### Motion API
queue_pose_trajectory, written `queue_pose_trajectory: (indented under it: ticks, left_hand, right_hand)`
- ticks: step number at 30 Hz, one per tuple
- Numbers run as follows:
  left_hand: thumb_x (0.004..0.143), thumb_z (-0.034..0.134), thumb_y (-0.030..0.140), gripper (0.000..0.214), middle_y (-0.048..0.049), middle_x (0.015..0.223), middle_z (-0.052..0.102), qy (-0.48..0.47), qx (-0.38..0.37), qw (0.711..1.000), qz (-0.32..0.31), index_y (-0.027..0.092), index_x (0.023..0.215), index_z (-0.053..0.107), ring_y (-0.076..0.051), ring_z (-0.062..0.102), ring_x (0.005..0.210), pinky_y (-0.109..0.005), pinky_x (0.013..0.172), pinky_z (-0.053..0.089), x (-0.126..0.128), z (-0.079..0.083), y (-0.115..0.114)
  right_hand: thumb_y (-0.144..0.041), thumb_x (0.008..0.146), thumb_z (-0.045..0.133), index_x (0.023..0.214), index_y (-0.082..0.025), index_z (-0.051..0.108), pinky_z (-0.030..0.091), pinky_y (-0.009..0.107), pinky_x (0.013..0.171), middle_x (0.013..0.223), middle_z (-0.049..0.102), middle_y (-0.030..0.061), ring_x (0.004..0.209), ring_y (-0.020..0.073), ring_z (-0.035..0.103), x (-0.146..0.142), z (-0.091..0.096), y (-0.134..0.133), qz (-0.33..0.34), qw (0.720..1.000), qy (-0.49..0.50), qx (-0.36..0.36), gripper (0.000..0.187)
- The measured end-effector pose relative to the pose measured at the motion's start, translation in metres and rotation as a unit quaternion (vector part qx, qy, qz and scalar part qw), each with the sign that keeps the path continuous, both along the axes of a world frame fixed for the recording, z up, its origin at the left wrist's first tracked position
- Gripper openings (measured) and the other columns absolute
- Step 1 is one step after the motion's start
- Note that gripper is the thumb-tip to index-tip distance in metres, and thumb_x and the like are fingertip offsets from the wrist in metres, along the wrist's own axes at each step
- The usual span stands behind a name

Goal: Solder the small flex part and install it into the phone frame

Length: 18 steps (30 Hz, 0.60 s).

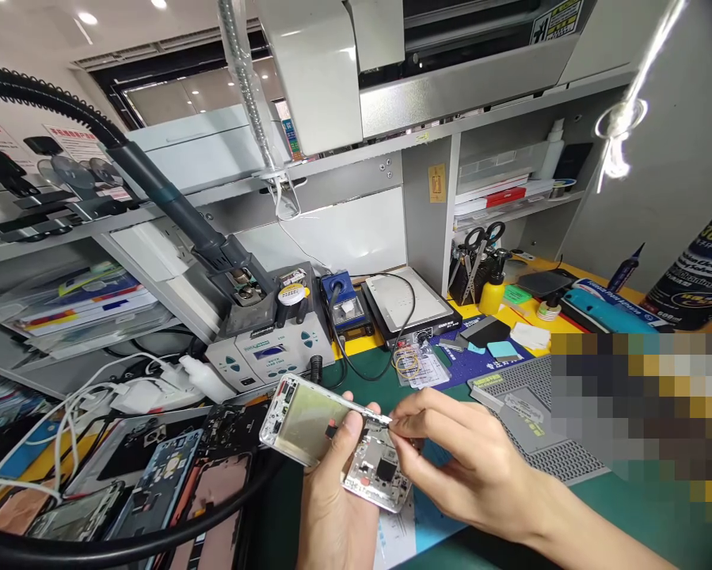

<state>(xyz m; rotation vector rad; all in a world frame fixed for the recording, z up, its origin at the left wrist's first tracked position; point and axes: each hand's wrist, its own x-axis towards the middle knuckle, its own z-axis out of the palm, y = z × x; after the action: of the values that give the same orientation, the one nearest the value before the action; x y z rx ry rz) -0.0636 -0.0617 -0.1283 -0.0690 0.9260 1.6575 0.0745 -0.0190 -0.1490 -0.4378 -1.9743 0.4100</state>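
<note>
My left hand [340, 495] is wrapped round an opened phone [308, 419], its thumb lying across the middle. The phone is held tilted above the green mat, its inside facing up. A bare, yellowish battery bay shows at its upper left end, and a circuit board [384, 469] with a dark square chip shows at its lower right end. My right hand [466, 455] is at the phone's upper long edge, thumb and fingertips pinched together there. What lies between those fingertips, if anything, is hidden. Part of the board is covered by my right fingers.
Opened phone housings [154, 483] lie at left, with a black hose [213, 522] crossing them. Behind stand a soldering station [272, 356], a flat heating plate [400, 297] and a yellow bottle [492, 293]. A perforated grey pad [563, 451] lies at right. A pixelated patch covers the far right.
</note>
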Motion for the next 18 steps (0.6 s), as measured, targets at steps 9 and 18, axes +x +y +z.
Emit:
queue_pose_trajectory:
  ticks: [9, 18]
  left_hand:
    - [0.091, 0.064, 0.009, 0.013, -0.0077, 0.089, 0.079, 0.013, 0.001, 1.0, -0.01, 0.016, 0.094, 0.075, -0.02, 0.077, 0.08, -0.03, 0.068, 0.064, -0.0038, 0.0004, -0.0015]
    - [0.092, 0.066, 0.012, 0.01, -0.0091, 0.094, 0.079, 0.037, 0.007, 0.999, -0.026, 0.015, 0.099, 0.074, -0.017, 0.076, 0.08, -0.027, 0.073, 0.063, -0.0077, 0.003, -0.0038]
  right_hand:
    - [-0.003, 0.089, 0.061, 0.098, -0.016, 0.061, 0.055, 0.026, 0.062, 0.085, 0.069, 0.0082, 0.074, 0.0161, 0.066, -0.0007, -0.0002, 0.0014, -0.002, 1.0, -0.006, 0.001, 0.015]
    - [-0.007, 0.09, 0.06, 0.09, -0.018, 0.064, 0.054, 0.025, 0.062, 0.081, 0.072, 0.0048, 0.068, 0.0131, 0.064, -0.0056, -0.0012, 0.0018, 0.006, 0.997, 0.033, -0.076, 0.011]
